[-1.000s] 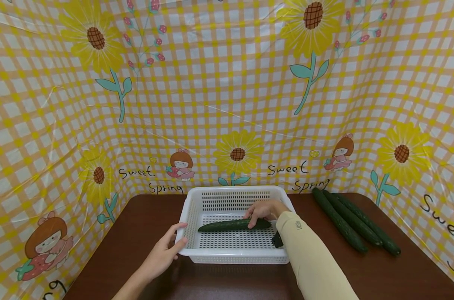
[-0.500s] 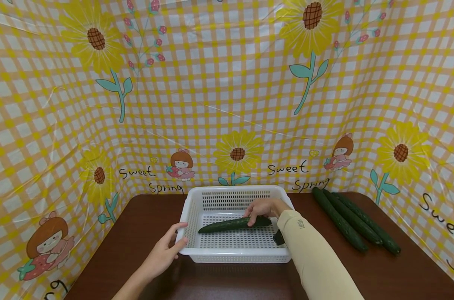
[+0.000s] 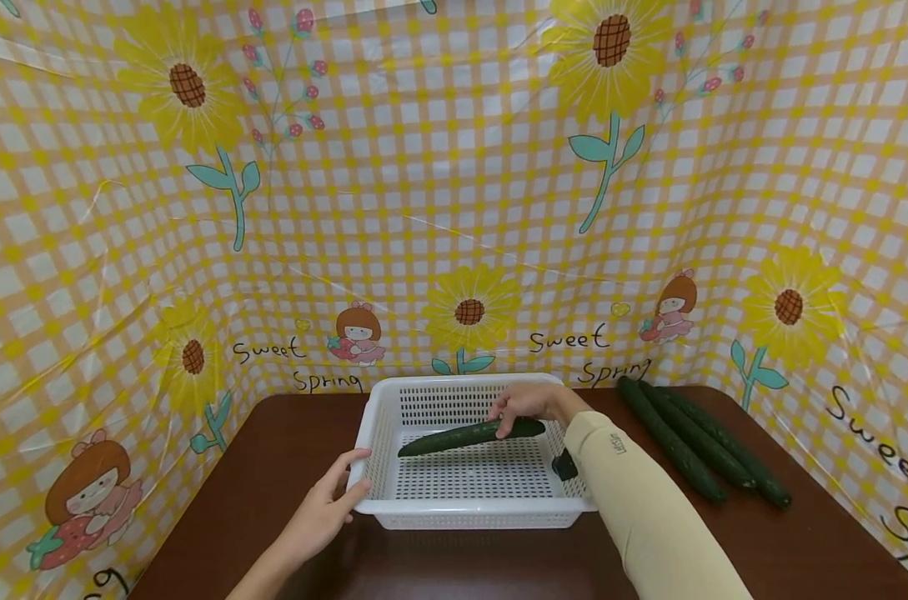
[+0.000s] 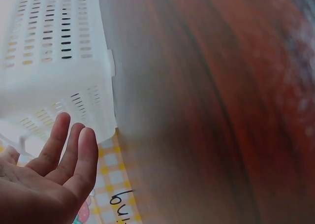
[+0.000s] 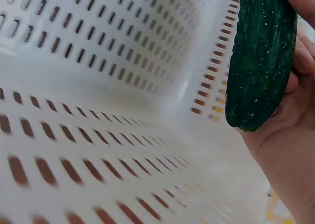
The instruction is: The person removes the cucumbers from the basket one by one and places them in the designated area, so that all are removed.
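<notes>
A dark green cucumber (image 3: 454, 437) slants over the floor of a white perforated plastic basket (image 3: 472, 505). My right hand (image 3: 532, 402) grips it near its right end, fingers on the far side and thumb on the near side. In the right wrist view, the blunt end of the cucumber (image 5: 261, 61) sticks out of the grip, near the basket wall (image 5: 103, 37). My left hand (image 3: 322, 508) holds the basket's left rim. In the left wrist view several fingers of the left hand (image 4: 54, 179) lie along the outer wall of the basket (image 4: 54, 81).
Several more cucumbers (image 3: 694, 446) lie side by side on the brown table (image 3: 273, 467), right of the basket. A black wrist camera (image 3: 564, 465) shows beneath the right sleeve. Checked, flowered cloth (image 3: 393, 233) hangs behind and at both sides.
The cucumber has risen from the basket floor in my right hand, its right end higher than its left. My left hand stays on the rim. The head view has shifted slightly.
</notes>
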### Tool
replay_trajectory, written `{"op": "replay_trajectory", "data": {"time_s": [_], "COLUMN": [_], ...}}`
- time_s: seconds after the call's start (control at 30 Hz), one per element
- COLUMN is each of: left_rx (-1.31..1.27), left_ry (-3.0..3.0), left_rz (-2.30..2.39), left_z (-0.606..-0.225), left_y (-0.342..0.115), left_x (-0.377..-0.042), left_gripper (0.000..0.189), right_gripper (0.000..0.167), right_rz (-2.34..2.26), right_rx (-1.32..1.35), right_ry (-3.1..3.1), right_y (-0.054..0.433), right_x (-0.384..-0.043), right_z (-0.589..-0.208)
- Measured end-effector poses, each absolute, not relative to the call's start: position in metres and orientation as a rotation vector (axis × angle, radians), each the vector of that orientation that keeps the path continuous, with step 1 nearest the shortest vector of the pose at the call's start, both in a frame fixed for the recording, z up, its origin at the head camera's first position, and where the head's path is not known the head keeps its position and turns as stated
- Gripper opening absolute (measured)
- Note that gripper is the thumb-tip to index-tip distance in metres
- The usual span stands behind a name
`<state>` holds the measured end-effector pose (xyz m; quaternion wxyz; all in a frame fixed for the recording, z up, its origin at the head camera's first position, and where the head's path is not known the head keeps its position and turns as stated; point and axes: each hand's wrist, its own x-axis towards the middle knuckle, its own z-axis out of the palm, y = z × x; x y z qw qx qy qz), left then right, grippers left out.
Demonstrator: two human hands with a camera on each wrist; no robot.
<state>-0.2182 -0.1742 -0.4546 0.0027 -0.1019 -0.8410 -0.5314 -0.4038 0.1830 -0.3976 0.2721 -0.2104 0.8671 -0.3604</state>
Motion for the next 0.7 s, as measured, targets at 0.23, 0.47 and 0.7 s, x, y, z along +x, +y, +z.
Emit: {"op": "replay_trajectory", "data": {"time_s": [0.23,0.47,0.7], "left_rx": [-0.299,-0.289,-0.306], "left_ry": [-2.634,-2.639,-2.637], "left_rz": [-1.637,-1.641,-1.666], "left_z": [-0.457,-0.457,-0.457], "left_y": [-0.176,-0.176,-0.175], "left_x": [-0.215,-0.216,-0.216], "left_gripper": [0.046,0.046,0.046], "right_gripper": [0.029,0.033,0.043], "right_rz": [-0.971,-0.971,-0.98], "right_rx": [-0.595,-0.639,-0.666], "right_ry": [2.316,2.328,2.354], "right_y": [0.185,0.188,0.197], "right_x": [-0.404,-0.402,-0.398], "right_z": [-0.376,-0.361,-0.35]}}
